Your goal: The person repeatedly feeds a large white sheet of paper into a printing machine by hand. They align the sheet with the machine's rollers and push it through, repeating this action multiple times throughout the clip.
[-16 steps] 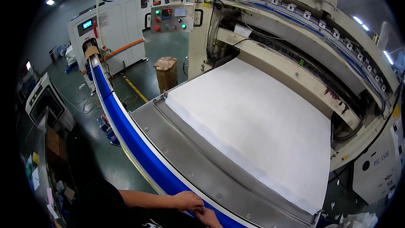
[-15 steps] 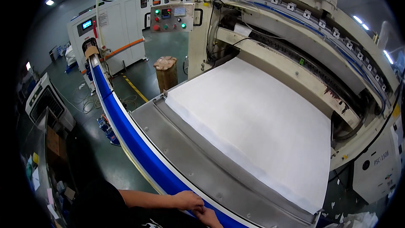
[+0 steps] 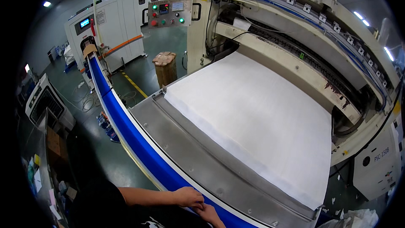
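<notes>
At the lower middle, my left hand (image 3: 188, 196) and my right hand (image 3: 208, 214) meet above the blue conveyor belt (image 3: 162, 173). Both have curled, closed fingers that touch or overlap; whatever they may hold is hidden. Just beyond the belt is a bare grey metal machine table (image 3: 185, 158). A wide stack of white sheets (image 3: 261, 126) lies on that table, its far end under the large cream machine (image 3: 291, 65). Neither hand touches the sheets.
A control panel (image 3: 171, 12) with lit buttons hangs above. The belt runs far left to a white cabinet machine (image 3: 114, 29). A brown wrapped block (image 3: 165, 68) stands on the floor. At left are an air cooler (image 3: 47, 103) and a cluttered bench (image 3: 42, 160); clear plastic (image 3: 356, 219) lies lower right.
The view has shifted very slightly. My hands stay together over the belt, with only a small shift in the fingers. The sheets and machines look the same.
</notes>
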`<state>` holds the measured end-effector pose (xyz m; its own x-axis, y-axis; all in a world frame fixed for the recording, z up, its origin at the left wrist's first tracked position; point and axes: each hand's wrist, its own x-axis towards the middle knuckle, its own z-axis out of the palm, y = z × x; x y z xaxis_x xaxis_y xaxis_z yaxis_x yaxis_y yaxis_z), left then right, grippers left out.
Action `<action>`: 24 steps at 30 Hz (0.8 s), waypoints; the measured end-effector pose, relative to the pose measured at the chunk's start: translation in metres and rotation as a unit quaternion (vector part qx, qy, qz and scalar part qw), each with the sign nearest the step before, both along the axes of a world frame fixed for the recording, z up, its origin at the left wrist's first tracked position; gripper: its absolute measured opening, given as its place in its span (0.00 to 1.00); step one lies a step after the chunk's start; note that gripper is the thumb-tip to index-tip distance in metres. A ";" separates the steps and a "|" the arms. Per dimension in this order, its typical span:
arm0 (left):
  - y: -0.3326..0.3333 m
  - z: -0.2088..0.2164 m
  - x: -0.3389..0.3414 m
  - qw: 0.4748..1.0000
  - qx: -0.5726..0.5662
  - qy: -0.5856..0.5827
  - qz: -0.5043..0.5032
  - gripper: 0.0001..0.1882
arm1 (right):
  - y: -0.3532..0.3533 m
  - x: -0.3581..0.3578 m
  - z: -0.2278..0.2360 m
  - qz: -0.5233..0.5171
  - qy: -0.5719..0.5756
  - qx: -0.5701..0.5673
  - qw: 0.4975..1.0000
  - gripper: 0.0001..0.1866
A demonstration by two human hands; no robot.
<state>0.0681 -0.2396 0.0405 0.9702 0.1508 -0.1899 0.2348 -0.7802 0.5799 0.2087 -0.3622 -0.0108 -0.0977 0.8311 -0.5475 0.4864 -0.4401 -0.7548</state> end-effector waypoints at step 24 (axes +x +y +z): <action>0.000 -0.001 0.003 1.000 0.000 0.011 -0.007 0.10 | 0.000 0.002 0.015 -0.056 0.074 -0.066 0.994 0.18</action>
<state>0.0714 -0.2392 0.0392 0.9678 0.1380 -0.2107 0.2368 -0.7832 0.5749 0.2111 -0.3620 0.0040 -0.0954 0.7637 -0.6384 0.3170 -0.5847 -0.7468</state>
